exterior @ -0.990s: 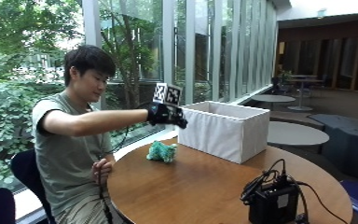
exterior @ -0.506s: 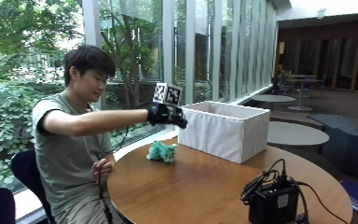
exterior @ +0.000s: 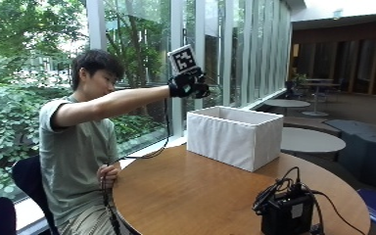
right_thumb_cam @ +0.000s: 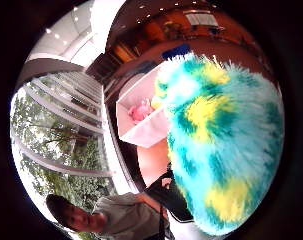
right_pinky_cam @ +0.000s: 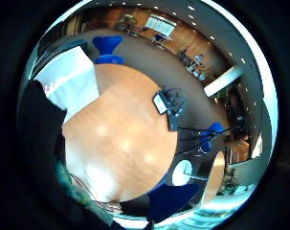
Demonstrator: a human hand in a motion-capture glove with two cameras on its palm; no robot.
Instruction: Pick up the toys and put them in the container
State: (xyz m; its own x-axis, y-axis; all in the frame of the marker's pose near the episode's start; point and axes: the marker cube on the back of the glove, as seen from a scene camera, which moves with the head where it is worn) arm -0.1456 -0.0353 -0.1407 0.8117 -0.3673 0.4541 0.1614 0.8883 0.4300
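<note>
The fluffy turquoise-and-yellow toy (right_thumb_cam: 223, 135) sat close against the palm of the gloved right hand (exterior: 188, 84), whose fingers looked curled around it, raised above and just short of the white container (exterior: 235, 137), probably so it could be dropped in. A pink toy (right_thumb_cam: 139, 111) already lay inside the container.
</note>
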